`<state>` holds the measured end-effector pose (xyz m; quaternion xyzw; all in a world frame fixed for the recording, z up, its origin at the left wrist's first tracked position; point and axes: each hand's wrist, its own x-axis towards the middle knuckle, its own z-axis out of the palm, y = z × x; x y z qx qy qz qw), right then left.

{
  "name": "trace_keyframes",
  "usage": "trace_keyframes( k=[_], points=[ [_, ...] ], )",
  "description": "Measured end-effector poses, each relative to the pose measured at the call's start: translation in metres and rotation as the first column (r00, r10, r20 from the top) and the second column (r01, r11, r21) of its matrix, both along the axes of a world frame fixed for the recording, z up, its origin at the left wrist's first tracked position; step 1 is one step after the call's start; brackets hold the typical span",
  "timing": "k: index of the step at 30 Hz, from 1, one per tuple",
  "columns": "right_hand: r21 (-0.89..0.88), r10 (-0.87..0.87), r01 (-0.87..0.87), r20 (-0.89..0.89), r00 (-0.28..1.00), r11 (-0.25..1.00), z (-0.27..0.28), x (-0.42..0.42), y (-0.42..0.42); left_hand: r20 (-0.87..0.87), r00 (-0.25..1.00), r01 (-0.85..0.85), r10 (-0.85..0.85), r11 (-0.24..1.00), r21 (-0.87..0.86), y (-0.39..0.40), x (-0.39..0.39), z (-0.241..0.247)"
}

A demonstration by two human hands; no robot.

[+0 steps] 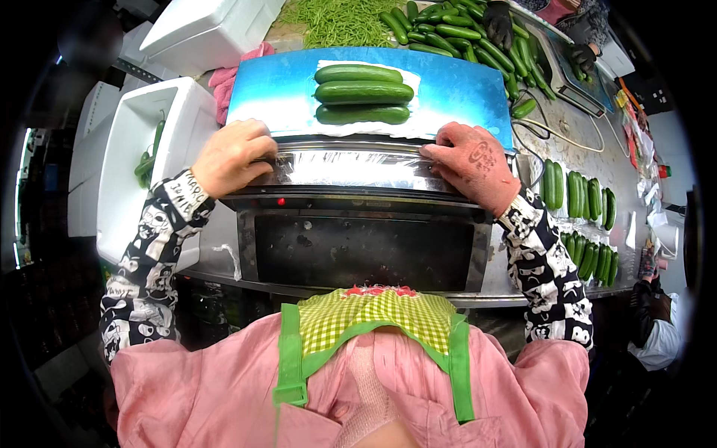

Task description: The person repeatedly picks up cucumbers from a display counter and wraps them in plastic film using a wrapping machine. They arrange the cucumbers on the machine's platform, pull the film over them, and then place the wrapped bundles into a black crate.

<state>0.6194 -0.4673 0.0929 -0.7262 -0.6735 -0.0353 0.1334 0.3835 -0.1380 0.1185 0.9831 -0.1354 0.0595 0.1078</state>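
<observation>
Three cucumbers [364, 93] lie side by side on a white tray [415, 84], which sits on the blue-lit top plate [465, 92] of a film-wrapping machine. Clear plastic film [353, 167] covers the roll along the machine's near side. At its left end, my bare left hand [235, 157] has its fingers curled on the film. My right hand [473, 165], in a reddish glove with a dark print, pinches at the film's right end. Their fingertips are partly hidden. The near edge of the tray lies just beyond both hands.
Left stands a white foam box [185, 112] with a few green vegetables inside. Green beans [336, 22] and loose cucumbers [448, 33] are heaped behind. A co-worker's black-gloved hand [498, 25] reaches among them, beside a scale [566, 67]. Packed cucumbers [582, 193] lie right; cables [566, 134] cross the table.
</observation>
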Motion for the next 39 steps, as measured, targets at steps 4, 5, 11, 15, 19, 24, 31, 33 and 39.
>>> trace_keyframes(
  k=[4,5,11,15,19,24,31,33,39],
  points=[
    [0.058,0.016,-0.020,0.085,0.996,0.998,-0.008,0.001,-0.003,0.119,0.986,0.125,-0.118,0.991,-0.049,-0.013,0.018,-0.018],
    [0.090,0.003,-0.012,0.098,0.995,0.996,-0.009,0.001,-0.007,0.129,0.987,0.109,-0.097,0.990,-0.091,-0.013,0.021,-0.022],
    [0.641,-0.064,0.207,-0.239,0.969,0.739,0.039,-0.011,-0.010,0.256,0.930,-0.132,0.264,0.889,-0.438,-0.025,0.003,-0.032],
    [0.510,-0.113,0.420,-0.527,0.842,0.751,0.080,-0.017,-0.041,0.226,0.937,-0.142,0.267,0.881,-0.451,-0.028,0.002,-0.034],
    [0.215,-0.394,0.425,-0.171,0.903,0.880,0.042,0.000,-0.045,0.172,0.956,-0.151,0.236,0.903,-0.402,-0.025,0.001,-0.027],
    [0.024,-0.357,0.360,-0.084,0.930,0.933,0.016,-0.008,-0.036,-0.009,0.948,-0.261,0.319,0.759,-0.596,-0.036,-0.001,-0.030],
    [-0.047,-0.127,0.131,0.090,0.988,0.990,0.002,-0.016,0.004,-0.025,0.963,-0.215,0.268,0.710,-0.670,-0.034,-0.001,-0.032],
    [-0.074,-0.076,0.079,0.045,0.996,0.994,-0.009,-0.014,0.010,0.004,0.960,-0.197,0.281,0.681,-0.706,-0.034,0.000,-0.034],
    [0.325,-0.139,0.121,0.030,0.990,0.938,0.007,-0.016,0.002,0.004,0.944,-0.214,0.331,0.618,-0.756,-0.040,-0.015,-0.020]
  ],
)
